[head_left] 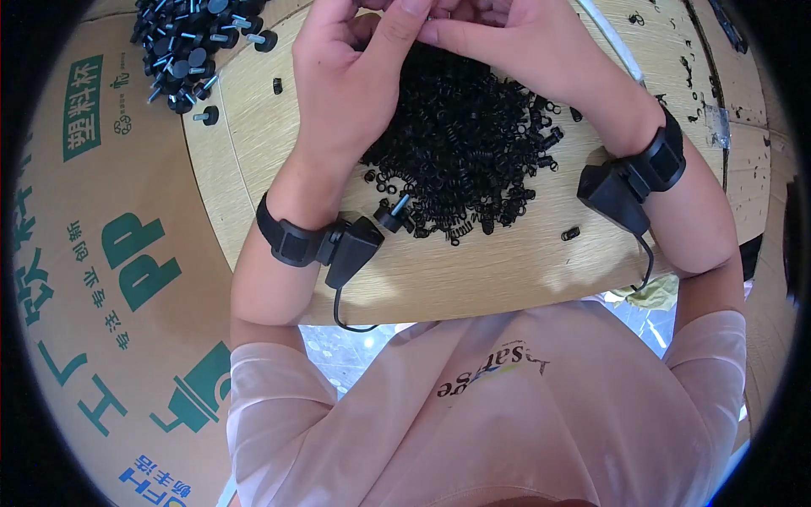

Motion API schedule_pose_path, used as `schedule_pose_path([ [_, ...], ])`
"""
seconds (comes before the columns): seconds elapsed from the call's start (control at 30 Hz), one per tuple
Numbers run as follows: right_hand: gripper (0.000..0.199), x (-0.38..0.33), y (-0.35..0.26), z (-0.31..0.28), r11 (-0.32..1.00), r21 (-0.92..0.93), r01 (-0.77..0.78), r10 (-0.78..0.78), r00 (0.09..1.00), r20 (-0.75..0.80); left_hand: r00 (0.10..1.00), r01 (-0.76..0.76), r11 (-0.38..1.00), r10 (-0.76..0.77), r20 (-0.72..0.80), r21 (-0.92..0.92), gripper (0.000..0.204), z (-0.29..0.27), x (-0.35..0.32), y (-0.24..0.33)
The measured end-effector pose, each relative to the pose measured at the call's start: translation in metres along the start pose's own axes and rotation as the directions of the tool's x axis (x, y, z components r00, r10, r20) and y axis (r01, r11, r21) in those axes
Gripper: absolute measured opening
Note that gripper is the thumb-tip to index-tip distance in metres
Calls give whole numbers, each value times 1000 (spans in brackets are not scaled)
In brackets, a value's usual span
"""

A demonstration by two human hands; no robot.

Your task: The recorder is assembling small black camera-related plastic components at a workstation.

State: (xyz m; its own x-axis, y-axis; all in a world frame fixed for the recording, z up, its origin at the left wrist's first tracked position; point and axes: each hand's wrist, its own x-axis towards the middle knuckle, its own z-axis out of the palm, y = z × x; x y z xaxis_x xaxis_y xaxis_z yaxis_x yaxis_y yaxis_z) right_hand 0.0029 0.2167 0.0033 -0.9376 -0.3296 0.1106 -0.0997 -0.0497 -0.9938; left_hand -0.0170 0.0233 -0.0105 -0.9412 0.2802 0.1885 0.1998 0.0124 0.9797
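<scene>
- Pink shirt [498, 406] fills the lower part of the view, closest to the camera, with both forearms rising from it to the table.
- Carton [110, 279], brown with green print, takes up the whole left side beside the table.
- Table [473, 270], pale wood, carries everything being worked on.
- Spring heap [465, 152], a wide mound of small black coils, lies mid-table under and between the wrists; stray coils dot the wood around it. Its bulk suggests that most of the stock is not yet used.
- Peg pile [190, 42], black round-headed pieces with pale stems, sits at the upper left, well apart from the springs. Whether these are finished or waiting cannot be told; it is much the smaller pile.
- Left hand [346, 76] and right hand [515, 42] meet at the top edge above the heap, fingertips pressed together as if pinching something small. The frame edge cuts them off, so what they pinch, if anything, cannot be told.
- Wrist units [625, 190], black strapped boxes with cables, sit on both forearms.
- Lone peg [394, 215] lies at the heap's near edge, just beside the left wrist unit, untouched.
- Judged so, the work looks midway at most: one piece in hand, a large heap left.
</scene>
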Motion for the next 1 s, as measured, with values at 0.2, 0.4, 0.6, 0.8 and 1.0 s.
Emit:
schedule_pose_path([
  [0.2,12,2,3,1,999,4,-41,41,992,-119,999,-29,1000,28,40,10,17,2,1,0],
  [0.4,11,1,-2,-1,996,-18,-86,83,989,-122,998,-58,996,59,14,-74,22,13,-1,5],
  [0.6,12,3,1,0,997,-19,-73,72,994,-82,995,-51,998,52,81,-22,20,3,1,0],
  [0.8,11,1,2,-1,997,46,-57,58,998,-31,996,-22,999,26,85,-41,17,3,0,0],
  [1.0,13,1,5,-2,997,48,-66,66,998,3,995,-15,998,21,101,-57,15,2,0,0],
])
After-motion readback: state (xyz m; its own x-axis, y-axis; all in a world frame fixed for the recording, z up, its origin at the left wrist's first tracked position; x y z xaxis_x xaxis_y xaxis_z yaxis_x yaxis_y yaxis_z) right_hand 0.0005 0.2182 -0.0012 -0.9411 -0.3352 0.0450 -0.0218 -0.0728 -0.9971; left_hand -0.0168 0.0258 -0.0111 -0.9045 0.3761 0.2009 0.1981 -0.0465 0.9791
